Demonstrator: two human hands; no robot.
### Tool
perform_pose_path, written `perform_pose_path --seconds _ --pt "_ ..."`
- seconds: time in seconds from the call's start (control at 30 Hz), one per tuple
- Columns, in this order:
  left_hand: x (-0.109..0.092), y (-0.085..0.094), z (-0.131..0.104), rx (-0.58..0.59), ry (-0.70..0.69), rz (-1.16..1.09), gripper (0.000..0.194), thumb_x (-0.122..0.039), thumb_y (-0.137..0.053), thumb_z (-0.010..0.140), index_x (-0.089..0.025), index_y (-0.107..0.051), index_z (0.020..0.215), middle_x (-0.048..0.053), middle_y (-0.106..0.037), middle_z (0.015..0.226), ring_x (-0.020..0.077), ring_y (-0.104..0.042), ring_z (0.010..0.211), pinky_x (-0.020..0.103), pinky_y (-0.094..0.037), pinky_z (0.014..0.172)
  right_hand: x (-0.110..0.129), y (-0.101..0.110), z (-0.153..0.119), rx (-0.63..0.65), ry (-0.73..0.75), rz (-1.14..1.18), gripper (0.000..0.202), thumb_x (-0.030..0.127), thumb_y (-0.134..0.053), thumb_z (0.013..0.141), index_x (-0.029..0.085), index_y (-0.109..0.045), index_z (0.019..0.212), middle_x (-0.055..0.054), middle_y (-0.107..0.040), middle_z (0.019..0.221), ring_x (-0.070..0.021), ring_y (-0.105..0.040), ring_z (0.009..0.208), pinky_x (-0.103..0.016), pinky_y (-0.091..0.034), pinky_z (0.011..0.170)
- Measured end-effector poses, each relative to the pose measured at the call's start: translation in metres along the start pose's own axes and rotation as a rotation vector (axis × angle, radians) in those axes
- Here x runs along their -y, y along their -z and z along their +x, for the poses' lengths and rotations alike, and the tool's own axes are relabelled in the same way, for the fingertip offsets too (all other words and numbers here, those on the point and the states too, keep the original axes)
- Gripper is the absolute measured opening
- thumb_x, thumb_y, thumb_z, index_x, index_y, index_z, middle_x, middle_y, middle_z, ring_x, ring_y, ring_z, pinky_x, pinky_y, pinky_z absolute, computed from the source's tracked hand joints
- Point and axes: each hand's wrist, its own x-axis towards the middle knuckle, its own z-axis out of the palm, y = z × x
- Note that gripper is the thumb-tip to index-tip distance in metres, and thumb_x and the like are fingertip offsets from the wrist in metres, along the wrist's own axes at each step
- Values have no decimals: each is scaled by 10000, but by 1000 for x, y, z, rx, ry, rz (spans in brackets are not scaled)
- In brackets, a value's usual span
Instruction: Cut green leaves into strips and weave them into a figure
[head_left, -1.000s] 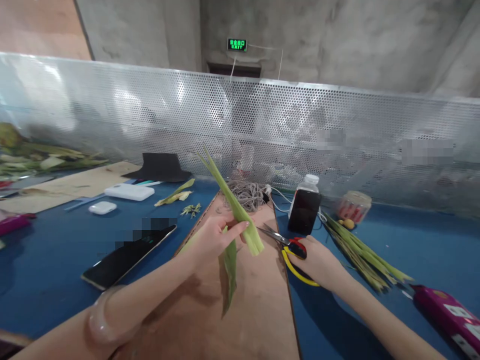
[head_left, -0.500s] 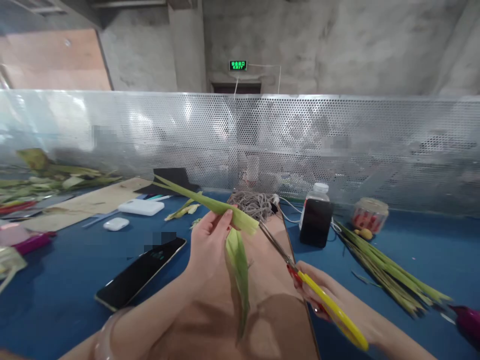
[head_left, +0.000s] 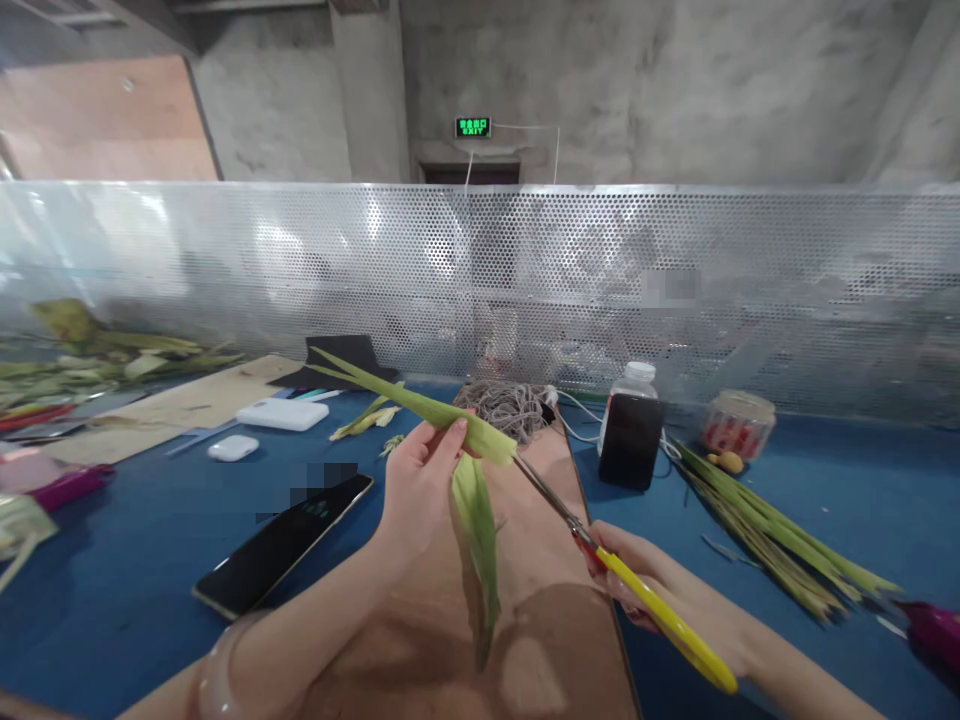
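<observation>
My left hand [head_left: 424,480] pinches a long green leaf strip [head_left: 405,397] between thumb and fingers, its split narrow end pointing to the upper left. Below the fingers hangs a second, broader green leaf [head_left: 478,545] over the brown board [head_left: 547,620]. My right hand [head_left: 626,570] is wrapped round scissors [head_left: 660,610] with yellow and red handles. The scissor blades reach up and left, their tips at the cut right end of the strip. Whether the tips touch the leaf is hard to tell.
A phone [head_left: 281,545] and white cases [head_left: 283,413] lie left. Grey cord [head_left: 506,408] sits behind the board. To the right are a bottle [head_left: 640,378] behind a black phone [head_left: 631,442], a jar [head_left: 739,425] and green stalks [head_left: 780,530]. A perforated metal screen [head_left: 555,270] stands behind.
The scissor tips have shifted slightly left and down at the strip's end, and the blades look more closed. My left hand keeps the strip in nearly the same place.
</observation>
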Motion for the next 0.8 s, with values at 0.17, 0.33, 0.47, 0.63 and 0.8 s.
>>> perform_pose_path --seconds 0.17,0.33,0.47,0.63,0.8 --pt "-4 0 -2 34 -53 96 230 -327 -581 739 -153 -641 878 13 -660 708 123 -593 611 217 -478 582 1 0 1 11 -1 12 296 444 -502 769 192 -605 886 -16 -559 802 -95 -429 578 -194 -355 493" --pt "-5 -2 -8 130 -76 208 231 -322 -578 739 -158 -652 883 18 -663 709 139 -607 619 226 -490 589 0 -1 2 48 -15 44 299 429 -518 768 184 -595 921 -6 -526 783 -77 -384 555 -172 -323 464" --pt "2 -1 -12 160 -99 257 251 -330 -568 748 -169 -649 922 34 -674 783 153 -612 658 240 -490 615 -3 -2 3 77 2 55 282 414 -505 783 174 -581 911 6 -489 761 -64 -334 528 -157 -298 442" --pt "6 1 -13 208 -92 299 291 -344 -547 763 -169 -636 978 43 -672 755 175 -615 685 272 -490 649 -4 -4 4 63 -9 37 262 397 -496 792 171 -572 900 3 -489 772 -64 -335 533 -155 -290 441" --pt "5 0 -12 175 -115 267 275 -347 -550 758 -190 -639 966 47 -677 852 180 -620 756 279 -496 690 -2 -6 3 64 -19 25 247 389 -494 791 172 -572 877 1 -492 779 -68 -334 537 -160 -292 447"
